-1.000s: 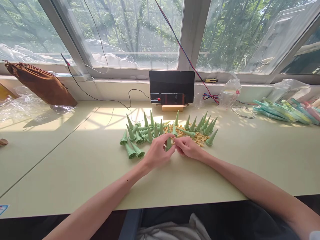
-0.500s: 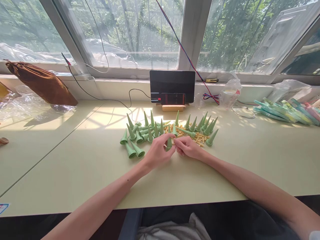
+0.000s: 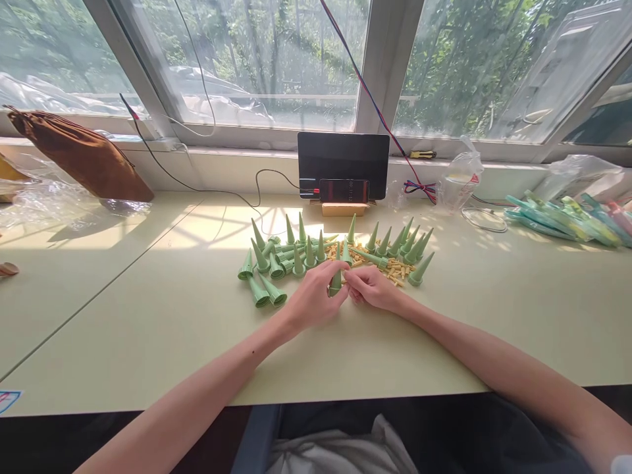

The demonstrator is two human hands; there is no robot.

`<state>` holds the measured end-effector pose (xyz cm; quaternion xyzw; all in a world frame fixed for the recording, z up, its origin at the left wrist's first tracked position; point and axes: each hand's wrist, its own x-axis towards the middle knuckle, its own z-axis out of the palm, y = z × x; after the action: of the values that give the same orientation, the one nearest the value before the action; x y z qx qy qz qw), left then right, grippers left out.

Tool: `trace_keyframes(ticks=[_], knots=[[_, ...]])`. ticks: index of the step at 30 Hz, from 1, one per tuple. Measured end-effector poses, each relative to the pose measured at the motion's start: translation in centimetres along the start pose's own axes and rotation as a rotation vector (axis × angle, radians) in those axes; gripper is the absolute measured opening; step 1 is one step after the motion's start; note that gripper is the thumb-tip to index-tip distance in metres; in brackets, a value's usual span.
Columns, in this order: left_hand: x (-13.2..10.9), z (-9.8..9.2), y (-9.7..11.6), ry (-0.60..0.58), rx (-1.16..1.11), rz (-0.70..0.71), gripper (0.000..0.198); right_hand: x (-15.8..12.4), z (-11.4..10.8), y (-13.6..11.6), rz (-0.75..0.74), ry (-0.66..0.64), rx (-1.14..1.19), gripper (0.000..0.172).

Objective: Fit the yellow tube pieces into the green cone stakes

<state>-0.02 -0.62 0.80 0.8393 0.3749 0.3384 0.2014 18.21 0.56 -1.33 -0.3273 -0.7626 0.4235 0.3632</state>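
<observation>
My left hand [image 3: 318, 291] is closed around a green plastic cone-shaped spike [image 3: 336, 283], which stands point up between thumb and fingers. Against the spike's right side, my right hand [image 3: 374, 288] pinches a small yellow peg, mostly hidden by the fingertips. The two hands touch or nearly touch. Beyond them lies a spread of small yellow pegs [image 3: 396, 270]. Several more green spikes stand upright around the pegs, such as one at the right [image 3: 421, 270]. Others lie on their sides at the left, their hollow bases towards me, including this spike [image 3: 277, 297].
A phone [image 3: 344, 191] leans on a dark tablet [image 3: 343, 158] at the back of the table. Brown drawstring bag [image 3: 81, 155] and clear plastic wrap are at the left. A bagged cup [image 3: 459, 184], a coiled cable [image 3: 484, 220] and teal and yellow packets [image 3: 557, 220] sit at the right.
The camera view has shifted slightly. Both hands keep the same grip and place at the green spike; only small finger movement, if any, shows.
</observation>
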Motion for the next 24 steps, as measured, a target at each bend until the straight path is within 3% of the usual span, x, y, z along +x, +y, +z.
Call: trace_keyframes(ticks=[15,24], knots=[[-0.11,-0.08,-0.08,0.007,0.013,-0.002,0.025,-0.04,0.07,0.32,0.042,0.005,-0.035,0.062],[-0.10,0.11,-0.12,0.012,-0.001,0.005,0.028,-0.04,-0.15,-0.35,0.018,-0.014,0.030,0.050]])
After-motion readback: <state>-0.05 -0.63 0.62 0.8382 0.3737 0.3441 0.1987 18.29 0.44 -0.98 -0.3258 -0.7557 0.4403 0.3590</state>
